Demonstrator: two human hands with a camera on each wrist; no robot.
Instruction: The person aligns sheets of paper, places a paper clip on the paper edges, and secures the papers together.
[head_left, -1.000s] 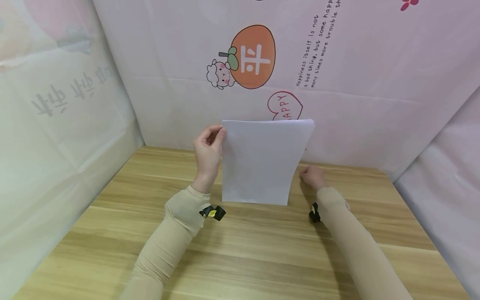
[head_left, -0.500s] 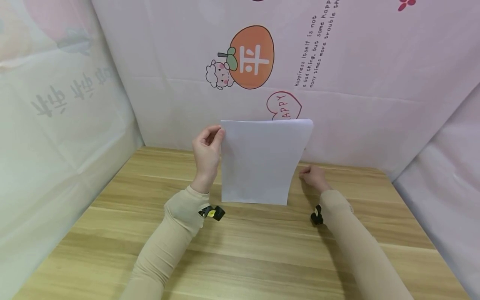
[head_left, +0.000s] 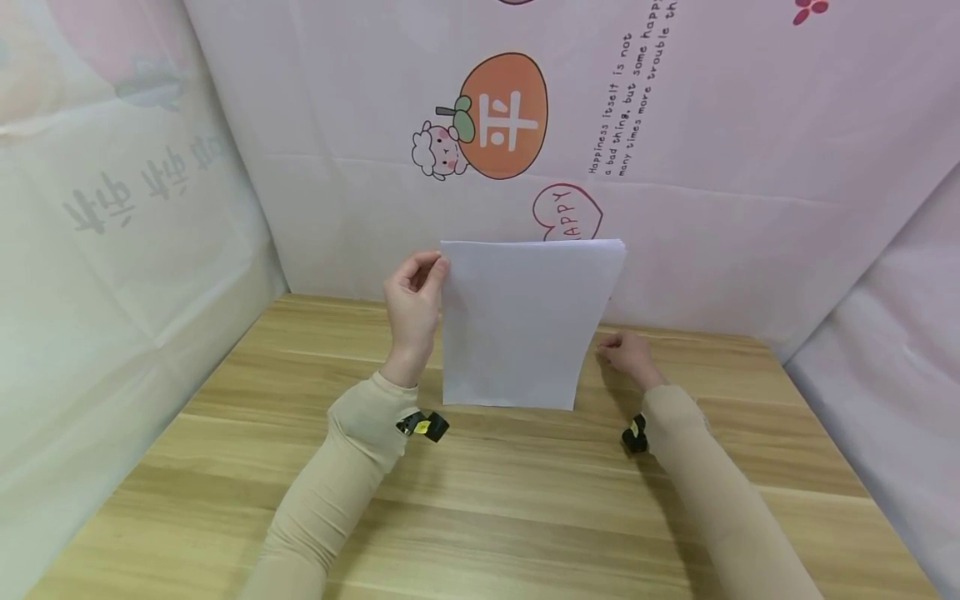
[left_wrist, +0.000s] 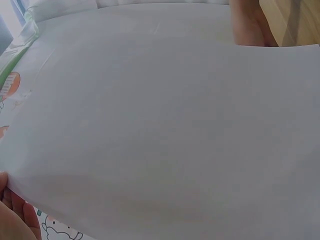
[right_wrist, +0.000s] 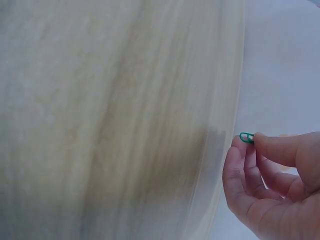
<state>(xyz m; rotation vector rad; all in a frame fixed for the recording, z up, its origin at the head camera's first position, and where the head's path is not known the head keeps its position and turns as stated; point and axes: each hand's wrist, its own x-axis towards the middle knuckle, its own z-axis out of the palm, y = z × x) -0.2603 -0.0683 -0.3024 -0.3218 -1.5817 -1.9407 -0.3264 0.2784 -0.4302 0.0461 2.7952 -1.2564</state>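
Note:
My left hand [head_left: 416, 296] pinches the upper left corner of white paper [head_left: 525, 325], thumb in front. The paper stands upright, its lower edge close over the table; more than one sheet edge shows at its upper right corner. In the left wrist view the paper [left_wrist: 165, 125] fills most of the picture, with the left hand [left_wrist: 17, 215] at its lower left corner. To the right of the paper, my right hand [head_left: 628, 354] is low near the table's back. Seen from the right wrist, that hand [right_wrist: 275, 175] pinches a small green paper clip [right_wrist: 246, 137] between thumb and fingertips.
A wood-grain table [head_left: 480, 500] spreads under both arms. Printed white cloth [head_left: 337, 192] rises behind its back edge, and more cloth hangs at the left and right sides. Black wrist cameras [head_left: 431, 427] are strapped to both wrists.
The right wrist has turned slightly and its sleeve has shifted a little down and right. My left hand and the paper stay nearly still.

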